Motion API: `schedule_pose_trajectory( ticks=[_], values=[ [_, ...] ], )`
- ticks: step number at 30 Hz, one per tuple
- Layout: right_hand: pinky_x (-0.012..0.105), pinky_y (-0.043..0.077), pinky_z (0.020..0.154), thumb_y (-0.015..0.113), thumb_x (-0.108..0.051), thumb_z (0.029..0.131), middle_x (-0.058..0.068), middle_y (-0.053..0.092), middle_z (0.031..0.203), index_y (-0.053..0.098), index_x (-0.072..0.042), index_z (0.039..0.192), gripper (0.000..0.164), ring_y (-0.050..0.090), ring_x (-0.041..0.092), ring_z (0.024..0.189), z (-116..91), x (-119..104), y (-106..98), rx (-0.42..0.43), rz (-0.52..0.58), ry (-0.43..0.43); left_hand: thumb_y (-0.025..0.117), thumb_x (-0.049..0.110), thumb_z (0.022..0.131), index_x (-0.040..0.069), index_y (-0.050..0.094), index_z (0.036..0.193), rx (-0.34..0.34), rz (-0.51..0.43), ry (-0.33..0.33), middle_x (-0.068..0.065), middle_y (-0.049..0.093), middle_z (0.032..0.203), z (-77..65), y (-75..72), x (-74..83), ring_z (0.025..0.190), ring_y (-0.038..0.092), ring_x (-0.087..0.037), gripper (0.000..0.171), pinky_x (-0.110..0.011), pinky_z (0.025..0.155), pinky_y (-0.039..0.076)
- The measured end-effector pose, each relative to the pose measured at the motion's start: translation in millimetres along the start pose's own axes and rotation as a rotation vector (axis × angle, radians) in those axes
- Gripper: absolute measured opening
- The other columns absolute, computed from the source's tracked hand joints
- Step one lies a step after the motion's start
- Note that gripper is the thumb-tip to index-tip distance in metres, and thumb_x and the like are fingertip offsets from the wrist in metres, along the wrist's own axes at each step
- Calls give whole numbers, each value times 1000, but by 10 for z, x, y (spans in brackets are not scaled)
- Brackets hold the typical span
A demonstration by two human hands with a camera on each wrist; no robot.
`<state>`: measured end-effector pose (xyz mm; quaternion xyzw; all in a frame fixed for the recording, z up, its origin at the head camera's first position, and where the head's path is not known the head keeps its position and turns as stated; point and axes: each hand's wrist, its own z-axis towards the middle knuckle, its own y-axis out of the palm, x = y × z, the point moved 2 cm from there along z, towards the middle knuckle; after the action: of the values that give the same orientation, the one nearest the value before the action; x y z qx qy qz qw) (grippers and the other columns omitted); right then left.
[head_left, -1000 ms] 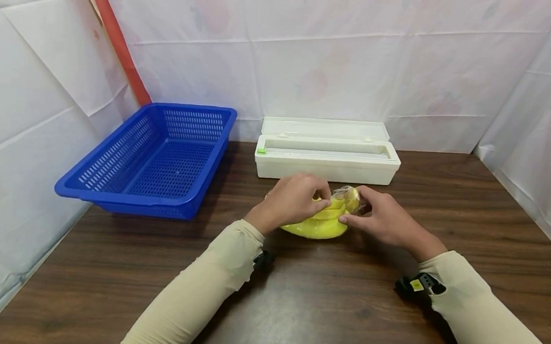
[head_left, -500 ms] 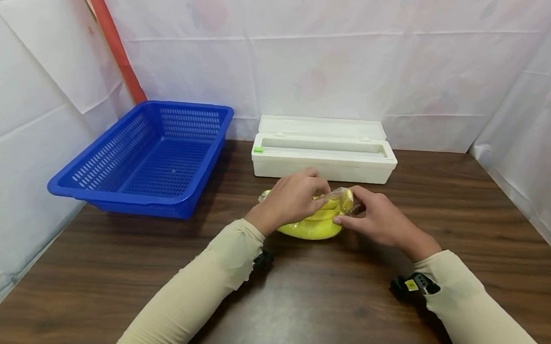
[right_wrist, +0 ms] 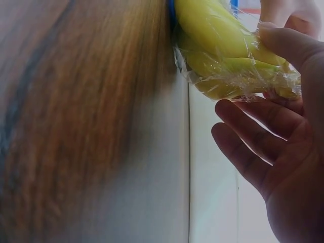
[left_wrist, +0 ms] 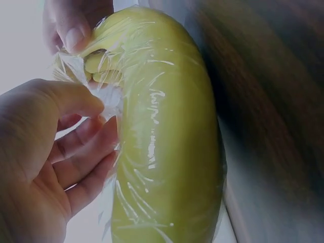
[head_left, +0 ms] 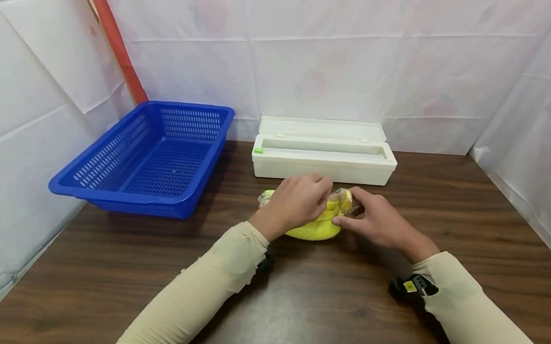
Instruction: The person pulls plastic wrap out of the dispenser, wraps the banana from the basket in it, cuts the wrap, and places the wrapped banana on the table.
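Observation:
A bunch of yellow bananas [head_left: 317, 230], covered in clear cling film [left_wrist: 109, 98], lies on the dark wood table in front of the person. The left hand [head_left: 297, 203] is over the middle of the bunch. Seen from the left wrist, its thumb and fingers pinch the film at the inner curve of the bananas. At the right end, the right hand [head_left: 376, 218] grips the wrapped stem end between thumb and fingers. In the right wrist view, two lower fingers [right_wrist: 243, 139] of that hand stand away from the bunch. The left hand covers part of the bananas.
Behind the hands stands a long white cling film box [head_left: 324, 168] with its lid raised and a green slider at its left. A blue plastic basket [head_left: 123, 198] stands at the left. White patterned sheeting [head_left: 332, 63] surrounds the table [head_left: 313, 315].
The left hand has turned slightly and drawn its fingers in over the bananas, uncovering more of their wrapped left end. The right hand keeps its grip at the stem end.

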<state>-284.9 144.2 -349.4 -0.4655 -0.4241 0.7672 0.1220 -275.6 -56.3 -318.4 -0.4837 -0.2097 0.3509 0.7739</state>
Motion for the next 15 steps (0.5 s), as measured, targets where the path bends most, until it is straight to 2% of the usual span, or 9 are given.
schedule_pose_trajectory(
  ticks=[3,6,9,11,13,15],
  values=[
    [36,53,73,76,-41,89,0,65,96,59,-12,115,43,62,15,84,-2,-1,-1,1,2,1,60,9,92,17,61,86,0,22,50,5,54,79,0,-5,15,58,46,-12,9,-25,48,40],
    [36,53,73,76,-42,89,0,65,95,59,-12,114,42,62,15,84,-3,3,-1,-2,7,4,63,15,93,18,67,88,-48,1,72,5,56,83,-4,-19,16,61,48,-11,7,-24,49,40],
    [36,53,72,76,-40,90,0,65,95,59,-13,112,40,63,14,84,-3,7,-1,-4,12,0,67,21,94,22,75,96,-141,-66,65,7,64,99,-3,-48,1,75,59,-9,8,-23,56,46],
    [36,54,72,76,-39,89,0,66,96,59,-13,112,39,64,14,84,-2,10,-2,-1,12,-4,68,23,95,22,78,104,-190,-119,54,8,68,111,1,-56,-17,91,64,-9,14,-24,65,51],
    [35,54,72,77,-38,89,-1,66,96,59,-13,111,38,64,14,84,-4,12,-3,2,9,-9,67,22,96,22,79,108,-213,-147,50,9,69,115,10,-60,-29,101,64,-9,16,-25,73,53],
    [35,54,72,77,-38,89,-1,66,96,59,-13,112,38,63,14,84,-5,14,-2,5,8,-10,67,20,97,21,79,108,-208,-165,50,8,71,113,18,-50,-37,101,65,-9,16,-25,77,53]
  ],
)
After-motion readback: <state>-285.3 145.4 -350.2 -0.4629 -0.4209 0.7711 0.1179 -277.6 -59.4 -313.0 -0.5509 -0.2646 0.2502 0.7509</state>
